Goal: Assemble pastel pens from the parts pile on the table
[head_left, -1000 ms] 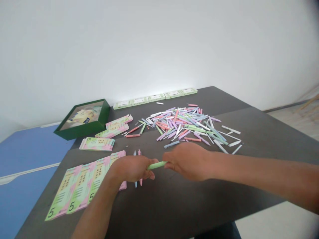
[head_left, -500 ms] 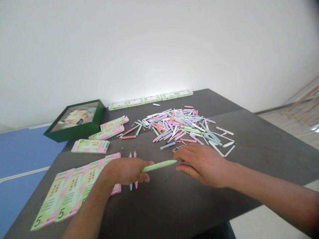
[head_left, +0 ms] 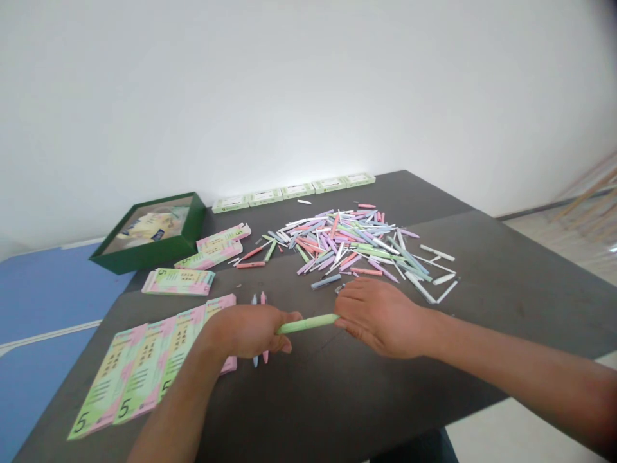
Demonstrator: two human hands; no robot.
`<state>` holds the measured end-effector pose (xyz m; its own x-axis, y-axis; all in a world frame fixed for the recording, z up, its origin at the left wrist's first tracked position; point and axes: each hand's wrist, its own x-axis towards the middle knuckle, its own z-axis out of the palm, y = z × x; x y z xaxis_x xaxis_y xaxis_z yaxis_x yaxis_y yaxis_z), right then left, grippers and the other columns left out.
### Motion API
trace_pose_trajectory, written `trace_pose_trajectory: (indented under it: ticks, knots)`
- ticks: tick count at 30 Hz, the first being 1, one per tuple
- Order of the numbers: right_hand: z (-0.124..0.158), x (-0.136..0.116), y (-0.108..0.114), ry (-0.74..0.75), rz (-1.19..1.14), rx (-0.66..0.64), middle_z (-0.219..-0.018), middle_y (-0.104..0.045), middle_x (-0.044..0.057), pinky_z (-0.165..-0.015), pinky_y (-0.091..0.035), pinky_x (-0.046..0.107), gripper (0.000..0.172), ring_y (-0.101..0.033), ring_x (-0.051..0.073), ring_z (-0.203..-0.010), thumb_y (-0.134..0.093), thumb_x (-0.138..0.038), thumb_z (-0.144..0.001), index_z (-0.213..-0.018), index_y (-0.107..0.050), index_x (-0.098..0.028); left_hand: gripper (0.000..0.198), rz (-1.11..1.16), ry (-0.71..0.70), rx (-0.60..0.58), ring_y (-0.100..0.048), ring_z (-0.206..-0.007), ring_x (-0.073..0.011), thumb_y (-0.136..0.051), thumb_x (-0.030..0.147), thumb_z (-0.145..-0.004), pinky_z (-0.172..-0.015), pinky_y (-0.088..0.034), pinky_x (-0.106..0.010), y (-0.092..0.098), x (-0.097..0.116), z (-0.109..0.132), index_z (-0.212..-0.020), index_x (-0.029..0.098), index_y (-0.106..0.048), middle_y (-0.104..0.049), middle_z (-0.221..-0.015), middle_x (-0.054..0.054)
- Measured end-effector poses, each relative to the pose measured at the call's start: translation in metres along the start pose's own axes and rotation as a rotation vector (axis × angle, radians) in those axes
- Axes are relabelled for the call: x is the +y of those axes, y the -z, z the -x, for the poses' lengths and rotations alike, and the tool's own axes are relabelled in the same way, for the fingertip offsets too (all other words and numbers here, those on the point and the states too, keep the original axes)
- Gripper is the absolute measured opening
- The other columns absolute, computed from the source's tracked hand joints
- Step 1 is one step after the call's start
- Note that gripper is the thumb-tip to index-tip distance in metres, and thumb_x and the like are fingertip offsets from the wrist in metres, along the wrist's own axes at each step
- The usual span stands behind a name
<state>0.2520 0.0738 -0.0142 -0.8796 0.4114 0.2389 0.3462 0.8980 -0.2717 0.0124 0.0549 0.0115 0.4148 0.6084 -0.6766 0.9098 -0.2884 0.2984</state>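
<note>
Outstretched, the left hand (head_left: 245,331) grips a green pen (head_left: 307,324) touching the right hand (head_left: 380,318).

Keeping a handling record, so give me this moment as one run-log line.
left hand: grips pale green pen | right hand: fingers at pen's far end | nearby: loose pen pile
</note>
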Motion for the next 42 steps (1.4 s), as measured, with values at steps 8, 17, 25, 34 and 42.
trace_pose_trajectory:
  ticks: [8, 17, 25, 34, 42]
  knots:
    - [0.002, -0.008, -0.002, -0.295, -0.358, -0.109, -0.060, -0.043, -0.003, -0.051, -0.027, 0.023, 0.037, -0.040, 0.010, -0.054, -0.024, -0.037, -0.096, -0.072, -0.045, -0.017, 0.043, -0.027, 0.036, 0.009, -0.064, -0.076, -0.0211, -0.051, 0.036, -0.080, -0.062, -0.044, -0.026, 0.000, 0.002, 0.000, -0.122, 0.026, -0.052, -0.070, -0.089, -0.003]
    - [-0.002, 0.002, 0.007, 0.274, 0.391, 0.093, -0.071, -0.053, 0.003, -0.063, -0.024, 0.032, 0.023, -0.041, 0.015, -0.065, -0.035, -0.026, -0.093, -0.099, -0.055, -0.016, 0.037, 0.025, -0.039, -0.066, -0.065, -0.069, -0.0180, -0.049, 0.034, -0.083, -0.059, -0.045, -0.024, -0.003, 0.002, -0.003, -0.119, 0.030, -0.051, -0.070, -0.081, 0.001]
    - [-0.004, -0.009, 0.008, 0.042, 0.131, -0.029, -0.065, -0.054, 0.003, -0.059, -0.025, 0.029, 0.032, -0.043, 0.014, -0.063, -0.035, -0.038, -0.092, -0.076, -0.053, -0.016, 0.039, 0.010, -0.021, -0.060, -0.065, -0.070, -0.0184, -0.049, 0.034, -0.083, -0.062, -0.046, -0.025, -0.003, 0.003, -0.002, -0.121, 0.029, -0.049, -0.070, -0.083, 0.000]
    - [-0.011, -0.012, 0.008, -0.472, -0.696, -0.359, -0.048, -0.045, -0.002, -0.047, -0.028, 0.023, 0.047, -0.042, 0.009, -0.043, -0.022, -0.044, -0.093, -0.067, -0.049, -0.016, 0.034, -0.020, 0.030, 0.000, -0.065, -0.073, -0.0202, -0.051, 0.034, -0.080, -0.057, -0.042, -0.026, -0.001, 0.001, -0.001, -0.113, 0.026, -0.057, -0.071, -0.086, -0.002]
    - [-0.010, -0.017, 0.008, 0.077, 0.286, -0.104, -0.076, -0.058, 0.008, -0.062, -0.027, 0.031, 0.024, -0.048, 0.018, -0.069, -0.036, -0.027, -0.092, -0.088, -0.055, -0.015, 0.032, -0.021, 0.008, -0.027, -0.065, -0.070, -0.0208, -0.049, 0.032, -0.080, -0.052, -0.040, -0.025, -0.002, 0.004, -0.003, -0.112, 0.027, -0.056, -0.071, -0.084, -0.002]
